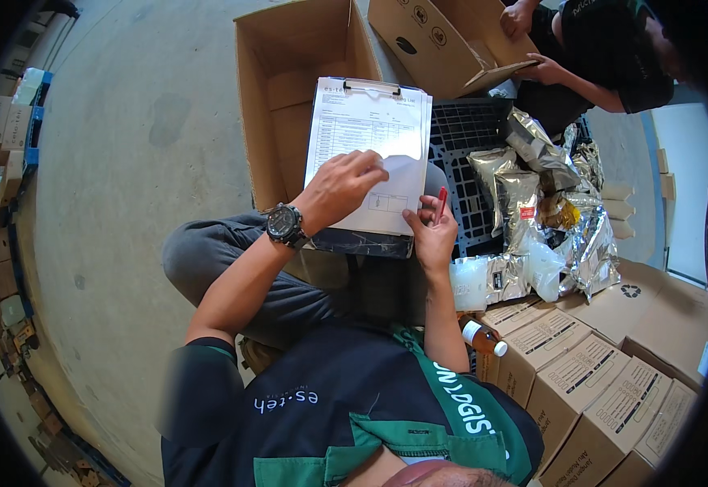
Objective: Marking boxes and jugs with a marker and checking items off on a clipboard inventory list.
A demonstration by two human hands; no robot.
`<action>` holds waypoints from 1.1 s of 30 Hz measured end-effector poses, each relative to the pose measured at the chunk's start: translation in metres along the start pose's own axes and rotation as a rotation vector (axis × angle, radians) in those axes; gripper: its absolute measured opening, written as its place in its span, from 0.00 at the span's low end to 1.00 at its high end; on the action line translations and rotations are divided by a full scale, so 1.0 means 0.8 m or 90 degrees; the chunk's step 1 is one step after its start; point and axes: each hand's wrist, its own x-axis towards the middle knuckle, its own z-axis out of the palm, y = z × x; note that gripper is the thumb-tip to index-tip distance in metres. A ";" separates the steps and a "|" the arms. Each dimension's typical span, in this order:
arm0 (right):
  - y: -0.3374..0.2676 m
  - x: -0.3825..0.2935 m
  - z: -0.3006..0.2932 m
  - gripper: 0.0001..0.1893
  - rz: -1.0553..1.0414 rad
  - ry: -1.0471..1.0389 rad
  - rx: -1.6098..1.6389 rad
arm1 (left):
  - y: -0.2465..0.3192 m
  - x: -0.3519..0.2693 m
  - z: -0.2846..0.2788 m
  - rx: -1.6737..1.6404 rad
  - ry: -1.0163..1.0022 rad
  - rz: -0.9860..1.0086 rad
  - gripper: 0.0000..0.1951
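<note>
A dark clipboard (363, 242) with printed paper sheets (354, 131) under its metal clip (372, 86) lies over my crossed legs. Above the middle of the sheets is my left hand (345, 185), fingers bent, with a black watch on the wrist; whether its fingertips pinch the paper is not clear. At the clipboard's lower right corner, my right hand (436, 228) grips a red pen (441, 204), its thumb at the edge of the sheets. Just beyond the clipboard stands an open cardboard box (293, 52).
A person (603, 55) handles another cardboard box (415, 36) at the upper right. Silvery foil pouches (518, 201) are piled on a black plastic pallet (466, 134). A brown bottle (482, 336) lies near closed cartons (585, 371). Loaded pallets (16, 134) line the far left.
</note>
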 end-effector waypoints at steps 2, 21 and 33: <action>0.008 0.001 -0.003 0.15 0.021 0.000 -0.009 | -0.002 0.014 -0.030 -0.025 0.069 -0.082 0.14; 0.007 0.058 -0.001 0.20 -0.141 -0.070 0.257 | 0.016 0.011 -0.050 -0.037 -0.053 -0.131 0.12; 0.045 0.058 0.017 0.23 -0.202 -0.028 0.037 | 0.021 -0.026 0.034 -0.033 -0.273 -0.183 0.31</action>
